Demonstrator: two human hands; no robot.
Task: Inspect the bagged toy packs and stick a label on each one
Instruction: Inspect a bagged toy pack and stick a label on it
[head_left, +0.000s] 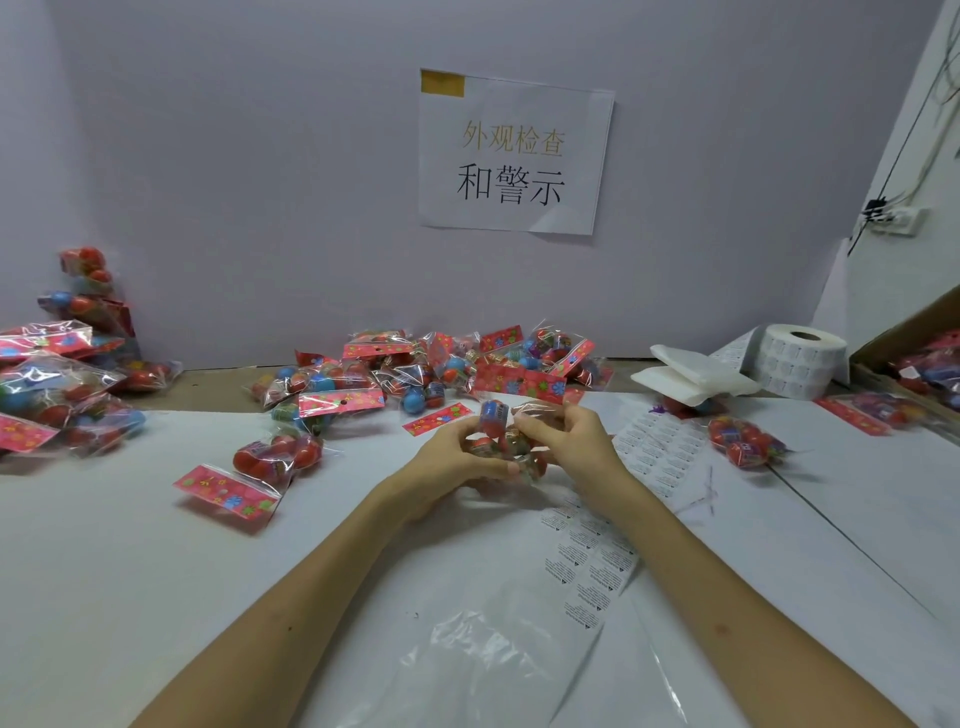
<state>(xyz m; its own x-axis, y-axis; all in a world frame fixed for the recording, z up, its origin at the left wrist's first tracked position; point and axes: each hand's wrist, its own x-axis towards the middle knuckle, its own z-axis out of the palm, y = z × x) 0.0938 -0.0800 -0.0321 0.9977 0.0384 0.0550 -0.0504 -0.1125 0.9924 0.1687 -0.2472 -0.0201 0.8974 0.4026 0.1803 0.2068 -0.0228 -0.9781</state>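
— Why hold it up?
— To check it: my left hand and right hand, close together, both pinch one toy pack, seemingly just clear of the table; the label strip lies just beside, ready

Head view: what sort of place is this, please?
Probably an inspection and labelling bench in a toy-packing workshop: a heap of clear plastic toy packs with red card headers, a white roll of small printed labels at the right, and a printed paper sign on the wall.
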